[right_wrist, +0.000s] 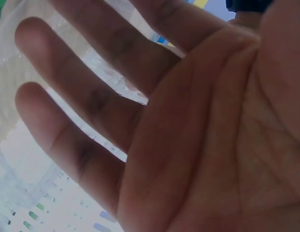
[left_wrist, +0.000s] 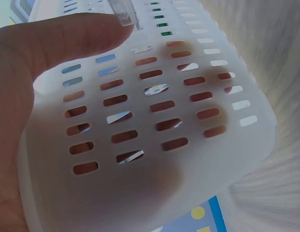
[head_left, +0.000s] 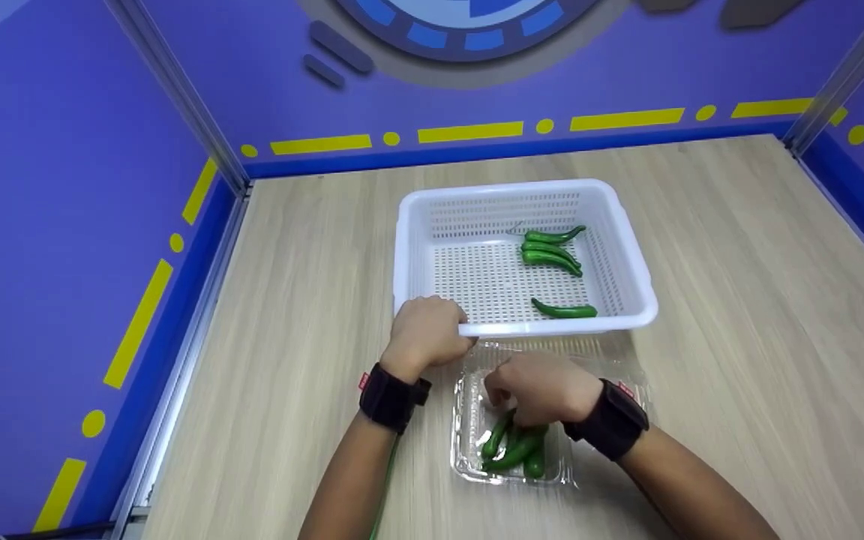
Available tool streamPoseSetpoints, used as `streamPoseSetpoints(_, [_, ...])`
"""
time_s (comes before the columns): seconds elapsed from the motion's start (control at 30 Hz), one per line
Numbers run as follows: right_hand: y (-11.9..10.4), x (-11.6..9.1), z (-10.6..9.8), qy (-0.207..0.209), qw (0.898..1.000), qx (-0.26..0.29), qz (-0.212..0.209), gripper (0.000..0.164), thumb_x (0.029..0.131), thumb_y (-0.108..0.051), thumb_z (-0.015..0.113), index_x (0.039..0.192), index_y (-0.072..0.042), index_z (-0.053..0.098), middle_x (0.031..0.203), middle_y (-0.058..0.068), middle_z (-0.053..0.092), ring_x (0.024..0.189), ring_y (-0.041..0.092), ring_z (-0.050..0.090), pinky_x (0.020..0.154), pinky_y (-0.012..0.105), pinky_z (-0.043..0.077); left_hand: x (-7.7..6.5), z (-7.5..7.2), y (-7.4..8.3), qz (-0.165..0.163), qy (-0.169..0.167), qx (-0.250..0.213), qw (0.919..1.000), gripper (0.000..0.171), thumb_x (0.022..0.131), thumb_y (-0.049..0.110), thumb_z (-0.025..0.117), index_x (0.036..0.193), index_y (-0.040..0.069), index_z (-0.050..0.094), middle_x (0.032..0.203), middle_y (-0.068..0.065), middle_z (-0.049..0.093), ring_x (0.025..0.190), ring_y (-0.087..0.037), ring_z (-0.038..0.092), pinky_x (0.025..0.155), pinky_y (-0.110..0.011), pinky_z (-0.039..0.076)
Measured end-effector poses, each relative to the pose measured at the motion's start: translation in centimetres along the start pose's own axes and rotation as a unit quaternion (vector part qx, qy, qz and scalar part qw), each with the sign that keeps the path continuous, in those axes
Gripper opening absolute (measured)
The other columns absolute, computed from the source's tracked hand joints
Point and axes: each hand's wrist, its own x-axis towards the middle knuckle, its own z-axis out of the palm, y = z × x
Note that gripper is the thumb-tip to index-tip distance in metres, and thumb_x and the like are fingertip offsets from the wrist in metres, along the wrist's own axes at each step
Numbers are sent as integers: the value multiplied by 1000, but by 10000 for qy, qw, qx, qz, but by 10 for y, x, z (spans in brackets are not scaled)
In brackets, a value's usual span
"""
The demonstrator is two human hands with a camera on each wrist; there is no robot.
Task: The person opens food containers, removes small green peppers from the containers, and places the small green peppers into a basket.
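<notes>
My left hand [head_left: 426, 330] grips the near left corner of a white plastic basket [head_left: 526, 328], its thumb along the wall in the left wrist view. Inside the basket, several green chili peppers [head_left: 552, 258] lie grouped at the right, and a single one [head_left: 567, 310] rests by the near wall. My right hand [head_left: 544, 386] reaches down into a clear plastic clamshell box [head_left: 469, 466], over several more green peppers [head_left: 516, 452]. The right wrist view shows its fingers spread and a bare palm; the tips of the upper fingers are out of that frame.
The clamshell's clear lid [head_left: 627, 369] lies folded back at the right, against the basket's near side. Everything sits on a wood-grain table [head_left: 312, 300]. Blue panels [head_left: 87, 187] with yellow marks stand along the left, back and right edges.
</notes>
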Motion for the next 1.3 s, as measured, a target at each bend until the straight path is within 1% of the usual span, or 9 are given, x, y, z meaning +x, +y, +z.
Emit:
streamPoseSetpoints(0.27, [0, -3, -2, -77, 9996, 61, 250, 26, 66, -2, 75, 84, -20, 72, 79, -7, 68, 73, 14, 65, 68, 35, 53, 0, 1, 1, -10, -20, -21, 10000, 35, 84, 38, 66, 56, 22, 53, 56, 8, 47, 56, -17, 50, 53, -33, 37])
streamPoseSetpoints(0.3, [0, -5, -4, -15, 9997, 78, 242, 22, 70, -5, 76, 85, -19, 73, 79, -7, 69, 72, 15, 65, 67, 34, 53, 0, 1, 1, -1, -24, -9, 10000, 34, 84, 38, 66, 56, 22, 53, 56, 7, 48, 57, -17, 50, 53, -33, 37])
streamPoseSetpoints(0.5, [2, -14, -9, 620, 9981, -37, -3, 17, 75, -5, 76, 90, -14, 74, 79, 0, 72, 70, 18, 67, 63, 35, 54, 0, 2, 0, 23, 35, 91, 9999, 36, 84, 39, 67, 56, 22, 52, 56, 7, 47, 56, -17, 50, 52, -34, 37])
streamPoseSetpoints(0.53, [2, -15, -9, 641, 9979, -104, -26, 21, 72, -4, 75, 90, -14, 74, 80, 0, 72, 70, 18, 67, 64, 35, 54, 0, 2, 0, 21, 44, 101, 9999, 36, 83, 39, 67, 56, 22, 52, 56, 7, 46, 56, -17, 50, 51, -34, 37])
streamPoseSetpoints(0.67, [-5, -13, -3, 342, 9990, -269, -111, 24, 70, -9, 81, 91, -19, 74, 82, -4, 72, 71, 16, 66, 67, 35, 53, 0, 3, 0, 37, 32, 88, 9999, 36, 83, 40, 67, 56, 22, 52, 56, 7, 47, 56, -17, 50, 51, -33, 37])
streamPoseSetpoints(0.73, [-8, -12, -1, 139, 9990, -375, -187, 32, 65, -10, 82, 94, -21, 74, 84, -5, 73, 74, 15, 67, 71, 36, 53, 0, 4, 0, 40, 27, 92, 9999, 35, 83, 40, 66, 56, 23, 53, 57, 7, 48, 56, -17, 50, 51, -33, 37])
streamPoseSetpoints(0.83, [-12, -11, 1, -31, 9986, -446, -271, 35, 65, -11, 83, 96, -22, 74, 87, -6, 74, 78, 15, 68, 75, 36, 53, 0, 3, 1, 12, 7, 96, 10000, 34, 83, 40, 67, 57, 23, 53, 57, 7, 48, 56, -17, 50, 51, -33, 36])
streamPoseSetpoints(1.1, [-12, -8, 5, 70, 9985, -500, -220, 32, 59, -2, 80, 81, -24, 71, 74, -10, 69, 68, 11, 62, 66, 33, 48, 1, 2, 1, 43, 27, 132, 9999, 34, 82, 36, 67, 55, 23, 48, 57, 7, 46, 57, -18, 50, 51, -33, 35])
streamPoseSetpoints(1.3, [-12, -5, 6, 80, 9987, -472, -163, 30, 62, 1, 78, 82, -21, 71, 75, -9, 69, 69, 13, 63, 66, 35, 49, 0, 2, 0, -34, 34, 113, 9999, 34, 81, 36, 67, 56, 23, 48, 58, 6, 46, 57, -18, 49, 52, -34, 36])
